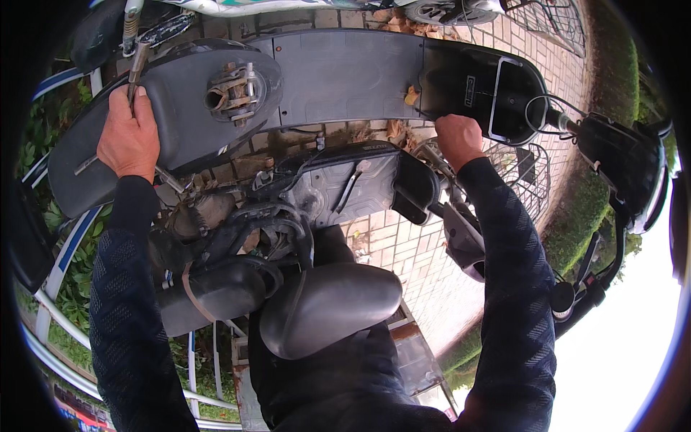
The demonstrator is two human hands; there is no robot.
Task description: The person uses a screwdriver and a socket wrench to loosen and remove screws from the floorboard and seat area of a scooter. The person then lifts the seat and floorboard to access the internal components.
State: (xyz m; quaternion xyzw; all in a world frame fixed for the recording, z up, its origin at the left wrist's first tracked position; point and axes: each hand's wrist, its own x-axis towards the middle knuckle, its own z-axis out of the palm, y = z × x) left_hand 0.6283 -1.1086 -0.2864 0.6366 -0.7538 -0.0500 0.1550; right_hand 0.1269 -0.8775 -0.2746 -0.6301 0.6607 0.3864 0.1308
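My left hand (pixel 129 133) is closed around a three-armed metal socket wrench (pixel 138 63), over the black seat (pixel 86 151) of the far electric scooter. One arm of the wrench points away from me; the other two stick out below the hand. My right hand (pixel 458 140) is a fist at the near edge of that scooter's black front panel (pixel 468 86); its fingertips are hidden, so what it grips does not show. Right of my left hand, a rusty metal bracket (pixel 234 97) with a tube and bolts sits on a dark oval base.
A second scooter stands nearer, with a grey footboard (pixel 360 183), exposed frame tubes (pixel 252 230) and a rounded black seat (pixel 331 309). A strapped black backrest (pixel 212 295) lies beside it. White-and-blue railings (pixel 65 266) run along the left. Paving bricks and a hedge (pixel 612 79) are at right.
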